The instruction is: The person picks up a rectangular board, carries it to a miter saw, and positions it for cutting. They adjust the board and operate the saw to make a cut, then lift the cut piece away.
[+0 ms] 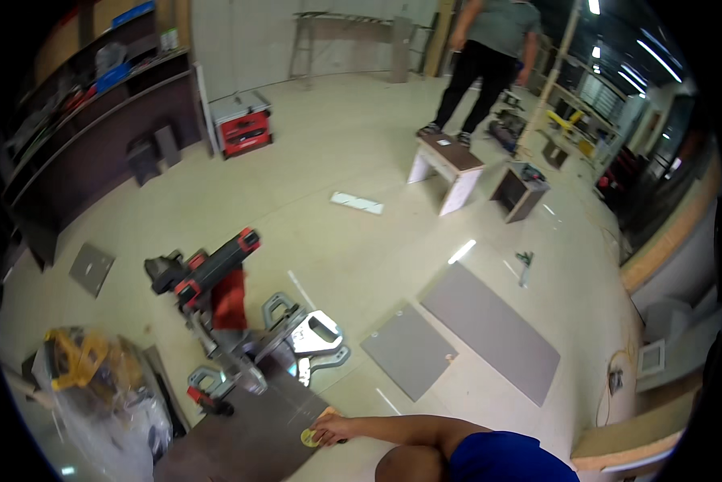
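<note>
From the lower right, my right arm reaches across to a dark brown board [236, 438] on the floor. My right hand [329, 430] is closed around a small, round yellow thing [308, 438], which looks like a tape measure, at the board's right edge. A small tan piece [327, 412] shows just behind the hand. The far end of the board lies at a red and black miter saw [224, 297] with grey metal supports [319, 333]. My left hand is out of view.
Two grey panels [409, 351] [493, 329] lie right of the saw. A plastic-wrapped bundle with a yellow tool [79, 357] stands at left. Farther off, a person [489, 56] stands behind a small brown-topped stool [449, 153]. A red tool box [244, 128] is near the shelving.
</note>
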Tool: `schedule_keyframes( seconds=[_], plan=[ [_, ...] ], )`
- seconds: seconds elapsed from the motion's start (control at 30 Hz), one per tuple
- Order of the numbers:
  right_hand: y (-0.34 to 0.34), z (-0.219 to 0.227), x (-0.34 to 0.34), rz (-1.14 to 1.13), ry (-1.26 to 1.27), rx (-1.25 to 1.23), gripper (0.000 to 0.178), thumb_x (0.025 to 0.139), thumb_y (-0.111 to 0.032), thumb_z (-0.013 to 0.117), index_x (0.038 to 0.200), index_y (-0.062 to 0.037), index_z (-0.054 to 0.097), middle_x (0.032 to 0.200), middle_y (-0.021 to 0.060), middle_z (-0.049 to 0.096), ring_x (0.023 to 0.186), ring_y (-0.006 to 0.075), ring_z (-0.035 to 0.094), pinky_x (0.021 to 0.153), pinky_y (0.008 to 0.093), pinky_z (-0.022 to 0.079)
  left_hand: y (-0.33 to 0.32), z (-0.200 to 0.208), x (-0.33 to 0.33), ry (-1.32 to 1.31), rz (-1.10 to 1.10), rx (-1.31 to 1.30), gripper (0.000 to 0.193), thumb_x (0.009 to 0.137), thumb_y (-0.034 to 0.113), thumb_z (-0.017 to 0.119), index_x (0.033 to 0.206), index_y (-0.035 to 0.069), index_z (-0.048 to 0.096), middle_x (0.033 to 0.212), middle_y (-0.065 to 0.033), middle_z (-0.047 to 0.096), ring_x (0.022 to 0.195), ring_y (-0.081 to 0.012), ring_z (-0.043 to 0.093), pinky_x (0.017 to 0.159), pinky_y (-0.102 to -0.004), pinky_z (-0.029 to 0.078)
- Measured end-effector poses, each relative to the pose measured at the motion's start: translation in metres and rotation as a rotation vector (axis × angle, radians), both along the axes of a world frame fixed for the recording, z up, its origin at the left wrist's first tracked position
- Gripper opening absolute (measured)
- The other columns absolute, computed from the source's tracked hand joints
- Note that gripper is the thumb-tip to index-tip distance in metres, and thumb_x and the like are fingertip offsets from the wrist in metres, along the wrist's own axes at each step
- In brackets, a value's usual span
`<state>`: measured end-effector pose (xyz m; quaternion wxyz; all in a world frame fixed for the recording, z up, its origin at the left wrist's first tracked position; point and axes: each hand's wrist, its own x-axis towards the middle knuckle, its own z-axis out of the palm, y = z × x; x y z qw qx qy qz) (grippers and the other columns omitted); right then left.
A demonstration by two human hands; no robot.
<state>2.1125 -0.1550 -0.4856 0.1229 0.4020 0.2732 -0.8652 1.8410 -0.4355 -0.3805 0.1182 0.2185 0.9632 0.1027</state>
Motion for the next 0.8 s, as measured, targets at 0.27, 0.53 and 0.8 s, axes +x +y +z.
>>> schedule_keyframes(
  seconds=[0.27, 0.53, 0.8],
  plan=[
    [-0.015, 0.021, -0.012, 0.008, 0.09, -0.022, 0.036, 0.099, -0.026, 0.052, 0.129, -0.0078, 0.05, 0.104, 0.0119, 0.067, 0.083, 0.0198, 0.065, 0.075, 0.0329, 0.056, -0.005, 0.004, -0.006, -0.166, -0.034, 0.005, 0.047, 0.086, 0.023, 0.051, 0.125, -0.001, 0.059, 0.119, -0.0287, 0.062, 0.111, -0.0446, 0.06, 0.096, -0.048, 0.048],
    [0.007, 0.024, 0.005, -0.125, 0.055, -0.064, 0.036, 0.098, -0.027, 0.055, 0.129, -0.0081, 0.051, 0.107, 0.0108, 0.067, 0.078, 0.0187, 0.065, 0.071, 0.0303, 0.056, 0.002, -0.001, -0.014, -0.242, -0.033, -0.056, 0.048, 0.085, 0.023, 0.05, 0.123, -0.004, 0.059, 0.109, -0.0279, 0.066, 0.107, -0.0462, 0.061, 0.095, -0.0499, 0.048],
    [0.031, 0.012, 0.042, -0.205, -0.043, 0.142, 0.033, 0.097, -0.028, 0.057, 0.122, -0.0058, 0.058, 0.101, 0.0087, 0.07, 0.081, 0.0169, 0.068, 0.066, 0.0279, 0.058, 0.013, 0.008, 0.036, -0.236, 0.004, 0.105, 0.038, 0.085, 0.018, 0.051, 0.112, -0.004, 0.065, 0.106, -0.0285, 0.066, 0.098, -0.0436, 0.064, 0.087, -0.048, 0.051]
  ],
)
